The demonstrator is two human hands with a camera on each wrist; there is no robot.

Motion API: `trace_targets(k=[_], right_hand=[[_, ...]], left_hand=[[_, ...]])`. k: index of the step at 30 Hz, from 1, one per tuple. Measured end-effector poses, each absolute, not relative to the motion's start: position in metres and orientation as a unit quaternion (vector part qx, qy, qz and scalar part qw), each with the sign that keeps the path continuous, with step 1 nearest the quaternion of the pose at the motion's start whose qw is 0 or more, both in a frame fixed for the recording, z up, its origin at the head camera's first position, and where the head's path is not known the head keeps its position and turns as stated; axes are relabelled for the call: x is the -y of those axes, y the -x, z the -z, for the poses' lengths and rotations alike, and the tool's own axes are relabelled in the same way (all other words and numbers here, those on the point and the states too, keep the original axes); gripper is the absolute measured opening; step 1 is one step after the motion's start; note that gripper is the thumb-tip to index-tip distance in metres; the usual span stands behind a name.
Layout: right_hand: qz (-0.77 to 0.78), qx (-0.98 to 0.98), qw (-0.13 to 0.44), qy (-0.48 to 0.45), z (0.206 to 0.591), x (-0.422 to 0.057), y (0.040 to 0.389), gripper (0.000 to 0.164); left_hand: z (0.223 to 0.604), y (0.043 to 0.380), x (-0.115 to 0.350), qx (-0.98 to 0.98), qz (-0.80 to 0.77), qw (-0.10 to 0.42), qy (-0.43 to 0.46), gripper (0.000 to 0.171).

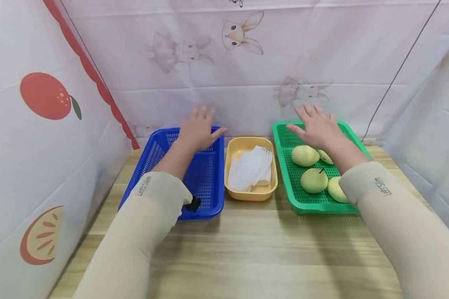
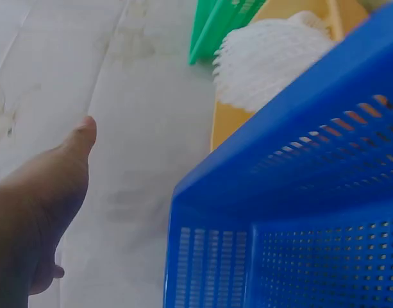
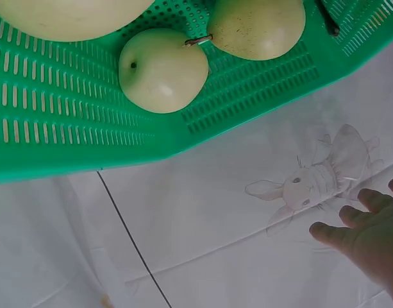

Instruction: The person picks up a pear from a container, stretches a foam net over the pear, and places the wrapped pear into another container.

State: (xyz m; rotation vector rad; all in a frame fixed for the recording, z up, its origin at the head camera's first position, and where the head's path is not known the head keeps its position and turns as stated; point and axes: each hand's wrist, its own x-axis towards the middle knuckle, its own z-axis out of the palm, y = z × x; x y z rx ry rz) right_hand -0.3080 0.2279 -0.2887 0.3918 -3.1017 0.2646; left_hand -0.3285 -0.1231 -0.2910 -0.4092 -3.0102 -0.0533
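Observation:
My left hand hovers with spread fingers over the far part of a blue basket, holding nothing. Over the far side of a green basket, my right hand is likewise spread and empty. Several pale green pears lie in the green basket, some partly hidden by my right arm. Between the baskets, a yellow tray holds white foam net sleeves. The left wrist view shows the left hand beside the blue basket's rim; in the right wrist view the right fingers are straight.
A small black object sits at the near end of the blue basket, partly covered by my left sleeve. The wooden table extends toward me. Printed cloth walls the back and both sides.

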Motion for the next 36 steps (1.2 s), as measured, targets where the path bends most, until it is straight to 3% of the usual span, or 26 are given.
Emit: trace_targets(k=[9,18,28,36], right_hand=[[-0.12,0.981,0.023,-0.148,0.292,-0.243,0.283,0.085],[-0.089,0.985,-0.067,-0.132,0.295,-0.252,0.25,0.096],[-0.091,0.968,-0.149,-0.178,0.313,-0.256,0.216,0.058],[-0.098,0.973,-0.093,-0.185,0.337,-0.261,0.206,0.035]], left_hand=[[0.297,0.303,0.104,0.981,0.02,0.065,0.181,0.085],[0.287,0.274,0.102,0.978,0.071,0.084,0.178,0.082],[0.286,0.236,0.112,0.969,0.129,0.109,0.181,0.086],[0.295,0.206,0.114,0.952,0.182,0.131,0.206,0.081]])
